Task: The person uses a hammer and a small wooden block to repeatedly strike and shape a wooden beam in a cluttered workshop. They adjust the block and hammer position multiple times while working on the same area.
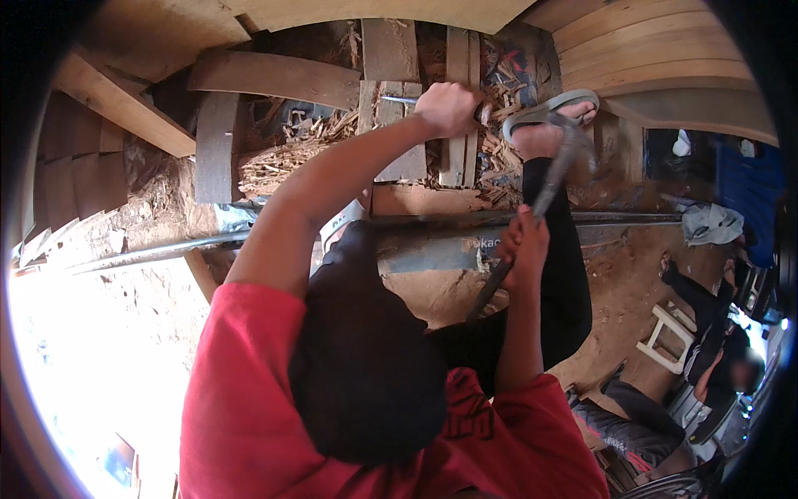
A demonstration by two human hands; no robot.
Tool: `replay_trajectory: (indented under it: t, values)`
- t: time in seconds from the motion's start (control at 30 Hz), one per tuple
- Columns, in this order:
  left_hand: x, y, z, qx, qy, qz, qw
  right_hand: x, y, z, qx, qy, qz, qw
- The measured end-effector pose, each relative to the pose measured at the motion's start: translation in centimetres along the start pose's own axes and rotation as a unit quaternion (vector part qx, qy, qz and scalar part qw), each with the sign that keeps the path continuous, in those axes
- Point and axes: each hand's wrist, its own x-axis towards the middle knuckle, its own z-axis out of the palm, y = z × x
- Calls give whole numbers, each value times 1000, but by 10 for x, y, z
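Observation:
My left hand (450, 109) is closed in a fist around a chisel (397, 99), whose thin metal blade juts out to the left over a wooden piece (386, 125); most of its handle is hidden in the fist. Lower and to the right, my right hand (524, 243) grips a hammer (549, 187) by its dark handle. The hammer's head is raised at the upper right in front of my sandalled foot (540, 137), smeared by motion. A gap separates the hammer head from the fist.
Wood chips (299, 158) lie heaped among flat boards (274, 76). A long metal pipe (615, 218) crosses behind my legs. Wooden panels (648, 50) stand at the upper right. At the right are a white stool (667, 337), a grey plastic bag (712, 223) and another person (715, 366) seated.

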Motion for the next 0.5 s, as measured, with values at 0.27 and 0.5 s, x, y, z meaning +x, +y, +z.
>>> replay_trajectory:
  t: [0.27, 0.5]
  values:
    - [3, -9, 12, 32, -20, 6, 999, 2, -1, 13, -126, -14, 70, 989]
    - [4, -8, 12, 46, -26, -14, 998, 0, 4, 9, 6, -29, 43, 999]
